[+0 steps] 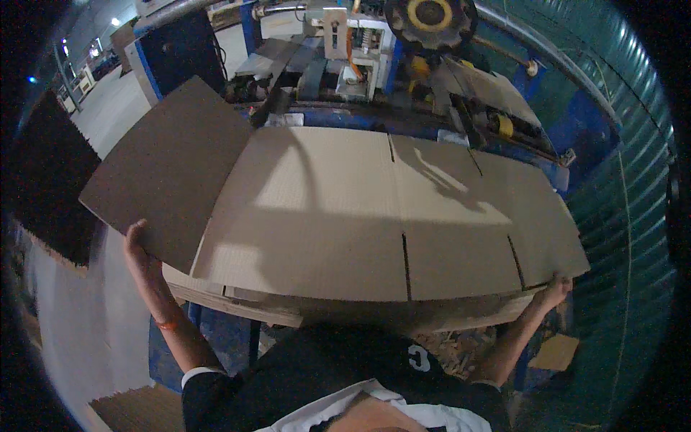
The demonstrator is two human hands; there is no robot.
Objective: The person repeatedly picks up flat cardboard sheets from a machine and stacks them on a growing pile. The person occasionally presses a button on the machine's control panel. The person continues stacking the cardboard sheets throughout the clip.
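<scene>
A wide, slotted cardboard box blank (pixel 324 187) lies spread out in front of me, its far edge by the machine. Its left panel (pixel 169 169) is bent up along a crease and looks darker. My left hand (pixel 137 241) grips the near-left edge of that panel, with most of its fingers hidden beneath it. At the near-right corner, my right hand (pixel 556 289) is closed on the blank's edge. Beneath the blank, the edges of a stack of more cardboard (pixel 252 306) show along the near side.
A machine with a blue frame (pixel 345 119) and a large dark wheel (pixel 430 18) stands beyond the blank. Piled dark brown cardboard (pixel 50 180) is at the far left. A green corrugated wall (pixel 640 237) runs along the right. A loose cardboard piece (pixel 554 353) lies low at the right.
</scene>
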